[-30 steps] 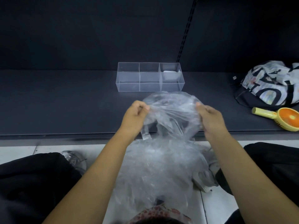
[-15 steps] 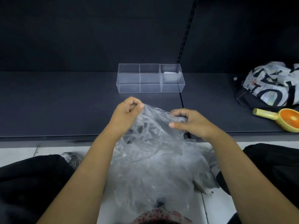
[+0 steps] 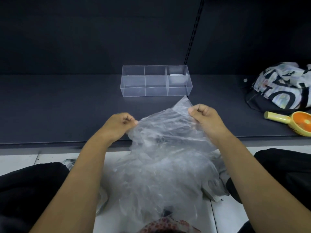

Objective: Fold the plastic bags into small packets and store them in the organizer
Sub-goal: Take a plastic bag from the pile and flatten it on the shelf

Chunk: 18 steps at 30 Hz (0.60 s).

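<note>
Holding one clear plastic bag (image 3: 165,130) up by its top edge, the left hand (image 3: 120,126) pinches the corner at 9 o'clock and the right hand (image 3: 206,117) pinches the corner at 2 o'clock, fingers curled tight on the plastic. A heap of more bags (image 3: 159,180) lies at 6 o'clock. The organizer (image 3: 155,81) sits on the shelf (image 3: 67,111) at 12 o'clock. This looks like the spreading-out step; next it likely needs laying flat and folding small.

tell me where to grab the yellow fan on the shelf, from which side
Grip the fan by its yellow handle, from above on its left end: it lies flat on the shelf, the handle pointing left, the orange head partly out of frame.
</note>
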Available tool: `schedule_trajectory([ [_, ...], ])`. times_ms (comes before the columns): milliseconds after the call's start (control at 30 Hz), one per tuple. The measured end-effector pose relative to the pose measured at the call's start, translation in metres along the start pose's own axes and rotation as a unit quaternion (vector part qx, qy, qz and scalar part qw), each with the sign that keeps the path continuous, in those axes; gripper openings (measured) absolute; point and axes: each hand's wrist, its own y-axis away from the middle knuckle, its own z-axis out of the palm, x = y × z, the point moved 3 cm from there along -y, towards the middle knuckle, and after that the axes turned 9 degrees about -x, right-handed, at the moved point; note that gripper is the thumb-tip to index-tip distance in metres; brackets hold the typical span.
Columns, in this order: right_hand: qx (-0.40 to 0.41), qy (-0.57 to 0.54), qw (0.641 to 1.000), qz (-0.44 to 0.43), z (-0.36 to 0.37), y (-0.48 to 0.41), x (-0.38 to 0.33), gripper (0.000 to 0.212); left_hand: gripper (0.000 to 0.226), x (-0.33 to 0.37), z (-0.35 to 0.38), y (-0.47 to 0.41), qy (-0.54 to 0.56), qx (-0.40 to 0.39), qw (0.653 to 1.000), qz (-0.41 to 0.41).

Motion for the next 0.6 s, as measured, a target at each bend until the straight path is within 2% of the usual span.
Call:
schedule_trajectory([
  [67, -0.026, 0.020, 0.999, -0.018, 0.009, -0.006, -0.005, 0.019, 0.031, 0.008, 0.003, -0.004, -0.031, -0.022, 0.999, -0.005],
  [133, -0.059, 0.025, 0.998, -0.029, 0.022, -0.011, -0.012, 0.018, 0.053, 0.032, 0.014, -0.010, 0.027, -0.064, 0.997, 0.033],
  [200, -0.078, 0.024, 0.996, -0.033, 0.033, -0.018, -0.018, 0.018, 0.049, 0.056, 0.027, -0.019, 0.085, -0.075, 0.991, 0.075],
  [300, -0.124, 0.041, 0.991, -0.018, 0.038, -0.029, -0.021, 0.023, 0.010, 0.070, 0.029, -0.036, 0.163, 0.007, 0.982, 0.094],
  [433, -0.216, 0.103, 0.968, 0.073, 0.013, -0.040, -0.008, 0.027, 0.008, 0.045, 0.003, -0.063, 0.186, 0.130, 0.973, 0.038],
  [500, -0.200, 0.158, 0.961, 0.109, -0.009, -0.048, 0.007, 0.019, 0.010, 0.026, -0.012, -0.074, 0.180, 0.161, 0.970, 0.004],
  [567, -0.149, 0.193, 0.961, 0.130, -0.033, -0.058, 0.022, 0.006, 0.012, 0.007, -0.025, -0.083, 0.172, 0.187, 0.967, -0.029],
  [600, -0.115, 0.194, 0.965, 0.132, -0.045, -0.063, 0.030, 0.009, 0.016, -0.002, -0.030, -0.088, 0.167, 0.197, 0.965, -0.046],
])
